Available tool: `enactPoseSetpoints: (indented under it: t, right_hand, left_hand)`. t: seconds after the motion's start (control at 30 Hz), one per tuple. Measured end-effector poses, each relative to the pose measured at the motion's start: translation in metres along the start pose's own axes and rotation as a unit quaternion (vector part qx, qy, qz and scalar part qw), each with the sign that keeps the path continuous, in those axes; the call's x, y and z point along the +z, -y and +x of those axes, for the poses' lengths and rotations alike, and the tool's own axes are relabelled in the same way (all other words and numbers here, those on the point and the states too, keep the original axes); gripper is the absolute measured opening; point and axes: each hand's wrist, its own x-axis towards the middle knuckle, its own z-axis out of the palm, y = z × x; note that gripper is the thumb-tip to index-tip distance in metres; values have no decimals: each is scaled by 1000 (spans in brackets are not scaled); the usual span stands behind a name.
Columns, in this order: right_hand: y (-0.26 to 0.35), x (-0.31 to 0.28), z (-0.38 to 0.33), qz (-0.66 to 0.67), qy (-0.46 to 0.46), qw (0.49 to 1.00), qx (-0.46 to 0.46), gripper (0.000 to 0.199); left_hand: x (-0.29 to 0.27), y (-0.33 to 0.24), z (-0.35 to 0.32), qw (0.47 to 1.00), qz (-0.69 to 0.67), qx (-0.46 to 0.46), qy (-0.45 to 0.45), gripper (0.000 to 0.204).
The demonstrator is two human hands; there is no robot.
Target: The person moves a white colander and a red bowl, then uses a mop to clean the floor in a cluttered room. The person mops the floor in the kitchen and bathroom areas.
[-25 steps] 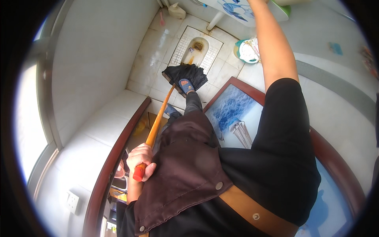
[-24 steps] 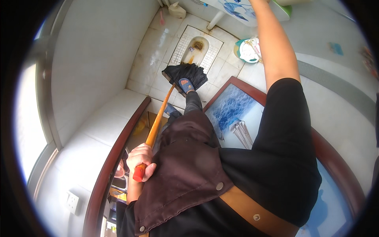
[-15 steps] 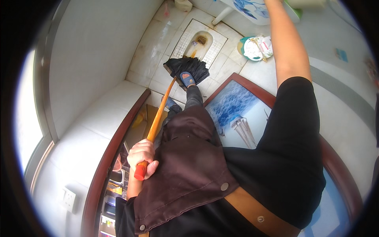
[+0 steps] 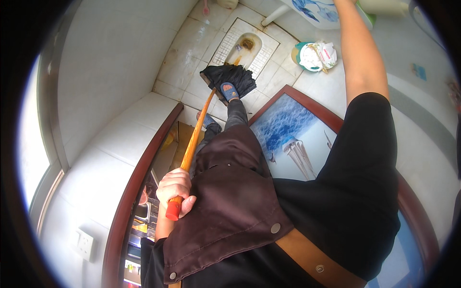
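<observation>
The black mop head (image 4: 240, 76) is lying on the tiled floor (image 4: 189, 72) just in front of the white squat toilet (image 4: 260, 44), its strands fanning toward the basin's near end. Your blue slipper (image 4: 228, 90) is overlapping those strands from above, though I cannot tell whether your weight is pressing on them. From the head's near side, the orange wooden handle (image 4: 197, 132) is slanting up toward you, and your left hand (image 4: 174, 188) is gripping it firmly just below the red end cap (image 4: 173, 211). Your right forearm (image 4: 362, 53) is reaching past a white box with blue flowers (image 4: 317, 12); the right hand itself is lying beyond the upper edge, so I cannot tell what it is doing. To judge by this, you are mopping beside the toilet, perhaps pausing with the head underfoot. Working the mop onward would be calling for a lifted foot and a steady pull or push along the handle. Farther out, a teal bin (image 4: 298, 46) holding white paper is standing right of the toilet, and a red-brown framed panel (image 4: 331, 115) is flanking your legs, narrowing the room for swinging.
</observation>
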Motion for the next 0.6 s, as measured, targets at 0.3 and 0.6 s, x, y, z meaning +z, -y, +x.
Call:
enactPoseSetpoints:
  t: [0.3,0.6]
  right_hand:
    - [-3,5,-1,7,-26,1000,-10,30]
    - [-5,10,4,21,13,1000,13,34]
  left_hand:
    - [-4,5,0,1000,-8,11,15,24]
    - [-5,9,-2,1000,-11,22,-12,23]
